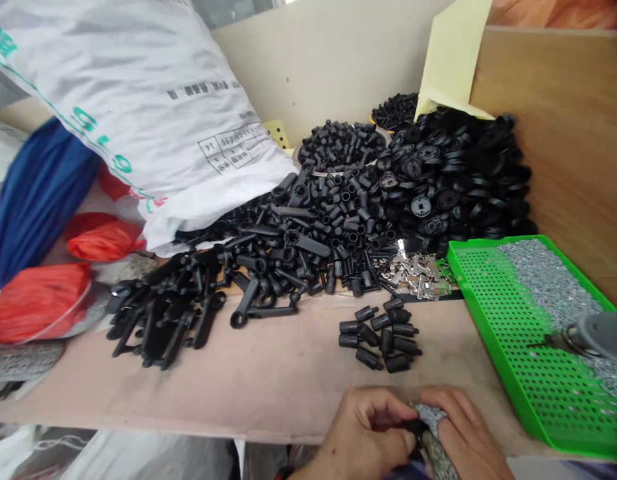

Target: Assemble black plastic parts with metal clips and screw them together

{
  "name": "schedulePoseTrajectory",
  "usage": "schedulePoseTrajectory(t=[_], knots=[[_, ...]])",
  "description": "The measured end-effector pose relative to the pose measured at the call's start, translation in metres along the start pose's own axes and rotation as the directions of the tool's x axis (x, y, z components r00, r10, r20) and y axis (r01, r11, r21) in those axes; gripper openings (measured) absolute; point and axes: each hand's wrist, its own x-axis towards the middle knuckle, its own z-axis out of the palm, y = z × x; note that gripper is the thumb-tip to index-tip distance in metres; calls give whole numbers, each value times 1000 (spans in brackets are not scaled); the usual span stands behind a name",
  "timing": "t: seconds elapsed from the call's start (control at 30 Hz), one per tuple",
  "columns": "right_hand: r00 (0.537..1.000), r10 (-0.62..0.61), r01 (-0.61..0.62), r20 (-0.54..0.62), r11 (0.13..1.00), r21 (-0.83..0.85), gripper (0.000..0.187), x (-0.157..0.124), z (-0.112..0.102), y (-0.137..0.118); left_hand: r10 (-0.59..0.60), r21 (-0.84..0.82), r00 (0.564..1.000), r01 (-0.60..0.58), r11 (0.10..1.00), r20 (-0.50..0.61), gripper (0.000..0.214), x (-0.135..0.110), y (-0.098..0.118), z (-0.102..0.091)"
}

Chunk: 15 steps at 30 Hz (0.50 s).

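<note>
At the table's front edge, my left hand point(361, 430) pinches a small black plastic part point(414, 432) between thumb and fingers. Only a bit of that part shows. My right hand point(463, 433) is close against it, its fingers bent and pressed together. Grey speckled fabric point(431, 418) shows at the right hand's fingertips and thumb; whether it is worn or held I cannot tell. What the right fingers grip is hidden. Just beyond the hands lies a loose group of black cylindrical knobs point(385, 340) with short pins.
A green perforated tray point(513, 380) with small silver screws stands at right, a power screwdriver point(588, 337) over it. Behind are metal clips point(418, 273), black crank handles point(298, 243), black discs point(453, 173) and assembled black pieces point(163, 310). A white sack point(153, 87) leans at left.
</note>
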Motion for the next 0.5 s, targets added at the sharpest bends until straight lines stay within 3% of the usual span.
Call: schedulePoseTrajectory(t=[0.13, 0.27, 0.4, 0.5], knots=[[999, -25, 25, 41, 1000, -2, 37, 7, -13, 2, -9, 15, 1000, 10, 1000, -27, 24, 1, -2, 2], [999, -12, 10, 34, 998, 59, 25, 3, -14, 2, 15, 19, 999, -14, 1000, -47, 26, 4, 0, 3], [998, 26, -31, -49, 995, -93, 29, 2, -19, 8, 50, -4, 998, -50, 999, -26, 31, 8, 1, 5], [994, -89, 72, -68, 973, -218, 29, 11, -23, 14, 69, 1, 998, -69, 998, -15, 33, 11, 2, 5]])
